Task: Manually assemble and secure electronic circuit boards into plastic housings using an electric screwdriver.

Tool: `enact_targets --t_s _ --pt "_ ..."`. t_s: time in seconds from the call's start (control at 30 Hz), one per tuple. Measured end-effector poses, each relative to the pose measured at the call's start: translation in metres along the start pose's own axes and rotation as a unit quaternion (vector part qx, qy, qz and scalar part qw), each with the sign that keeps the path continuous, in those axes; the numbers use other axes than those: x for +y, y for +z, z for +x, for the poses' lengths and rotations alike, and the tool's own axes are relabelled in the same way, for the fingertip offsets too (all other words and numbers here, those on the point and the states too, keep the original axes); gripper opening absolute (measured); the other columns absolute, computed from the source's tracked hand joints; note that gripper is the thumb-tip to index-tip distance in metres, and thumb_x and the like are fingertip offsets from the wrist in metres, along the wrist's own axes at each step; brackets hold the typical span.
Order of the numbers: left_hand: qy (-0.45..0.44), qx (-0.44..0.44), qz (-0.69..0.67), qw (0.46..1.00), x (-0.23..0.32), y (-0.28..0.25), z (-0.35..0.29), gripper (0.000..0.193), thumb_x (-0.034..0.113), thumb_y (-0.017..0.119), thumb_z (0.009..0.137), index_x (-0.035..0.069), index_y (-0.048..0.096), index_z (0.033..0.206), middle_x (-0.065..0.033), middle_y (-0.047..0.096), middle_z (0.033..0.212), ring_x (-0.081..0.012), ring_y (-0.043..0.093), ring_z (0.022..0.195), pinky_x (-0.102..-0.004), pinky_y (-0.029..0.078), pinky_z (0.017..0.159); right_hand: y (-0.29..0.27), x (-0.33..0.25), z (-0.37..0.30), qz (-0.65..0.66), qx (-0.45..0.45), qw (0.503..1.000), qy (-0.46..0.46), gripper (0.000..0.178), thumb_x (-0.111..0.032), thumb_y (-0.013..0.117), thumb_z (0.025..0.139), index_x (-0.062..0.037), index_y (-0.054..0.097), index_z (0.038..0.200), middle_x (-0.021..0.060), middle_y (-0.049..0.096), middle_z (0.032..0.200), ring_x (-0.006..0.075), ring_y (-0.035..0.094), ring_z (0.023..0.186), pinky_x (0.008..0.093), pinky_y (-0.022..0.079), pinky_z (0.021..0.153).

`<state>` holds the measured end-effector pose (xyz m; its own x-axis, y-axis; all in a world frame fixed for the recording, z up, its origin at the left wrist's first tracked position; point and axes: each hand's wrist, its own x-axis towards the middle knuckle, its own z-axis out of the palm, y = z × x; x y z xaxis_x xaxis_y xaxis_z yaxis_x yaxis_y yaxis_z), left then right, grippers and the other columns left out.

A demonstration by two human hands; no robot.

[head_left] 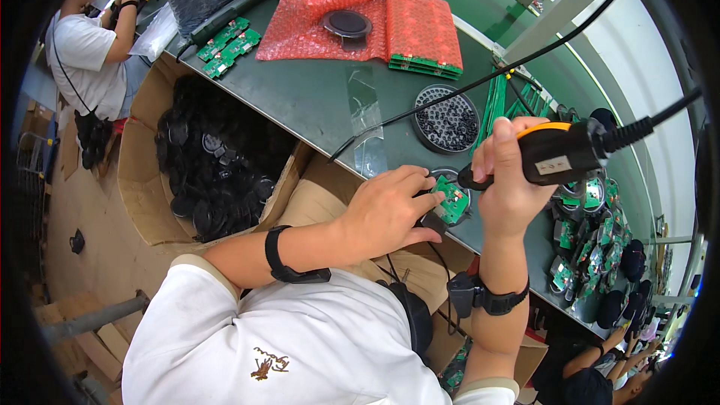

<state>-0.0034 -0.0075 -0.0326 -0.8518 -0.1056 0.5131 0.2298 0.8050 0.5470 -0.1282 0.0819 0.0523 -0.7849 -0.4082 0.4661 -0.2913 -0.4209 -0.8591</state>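
At the near table edge, my left hand [388, 208] grips a round dark housing [448, 172] by its left side. A green circuit board [452, 201] lies on top of the housing, partly under my fingers. My right hand [511, 184] is closed round a black electric screwdriver [559, 156] with an orange strip. The tool lies tilted, its narrow front end pointing left above the board's right side; its tip cannot be made out. Just beyond both hands is a round dish [450, 151] of small black parts.
The tool's black cable [645, 118] runs off to the right; another cable [480, 88] crosses the table. Red bubble wrap [300, 15] and stacked boards [426, 66] lie at the back. Board assemblies [589, 247] are heaped right. A cardboard box [139, 180] of black parts stands left.
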Motion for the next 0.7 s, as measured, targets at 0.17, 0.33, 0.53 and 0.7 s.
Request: enact_targets --t_s 0.17,0.33,0.53,0.7 --pt "-0.012 -0.007 -0.016 1.0 0.001 -0.002 0.0 0.055 0.038 0.089 0.069 0.005 0.074 0.11 -0.013 0.067 0.115 -0.0343 0.063 0.115 -0.043 0.054 0.096 -0.002 -0.006 0.012 -0.034 -0.018 0.999 0.012 0.017 -0.002 0.073 0.094 0.0009 0.059 0.103 0.0045 0.063 0.079 0.0095 0.056 0.052 0.0241 0.044 0.047" --pt "-0.007 0.01 -0.041 0.999 -0.002 0.002 -0.006 0.052 0.033 0.09 0.066 0.008 0.074 0.109 -0.0112 0.068 0.116 -0.0344 0.063 0.118 -0.0434 0.054 0.096 -0.038 -0.029 0.024 -0.007 0.033 0.998 -0.045 0.029 -0.006 0.073 0.095 0.004 0.06 0.12 0.0057 0.065 0.087 0.0137 0.062 0.071 0.0274 0.049 0.067" --pt "0.02 0.047 -0.069 0.996 -0.008 0.011 -0.014 0.051 0.028 0.092 0.062 0.009 0.075 0.106 -0.0102 0.069 0.119 -0.034 0.063 0.122 -0.0449 0.054 0.097 -0.083 -0.024 -0.016 -0.253 0.085 0.959 -0.095 0.043 -0.006 0.075 0.092 0.0037 0.059 0.131 0.0078 0.069 0.107 0.0129 0.064 0.096 0.0271 0.051 0.082" --pt "0.032 0.06 -0.064 0.996 -0.007 0.014 -0.014 0.052 0.029 0.094 0.059 0.007 0.076 0.102 -0.011 0.071 0.116 -0.0347 0.065 0.119 -0.0457 0.054 0.097 -0.101 -0.01 -0.088 -0.33 -0.02 0.919 0.215 0.048 -0.01 0.073 0.095 -0.0017 0.055 0.139 0.0101 0.066 0.11 0.0134 0.067 0.082 0.0283 0.055 0.069"
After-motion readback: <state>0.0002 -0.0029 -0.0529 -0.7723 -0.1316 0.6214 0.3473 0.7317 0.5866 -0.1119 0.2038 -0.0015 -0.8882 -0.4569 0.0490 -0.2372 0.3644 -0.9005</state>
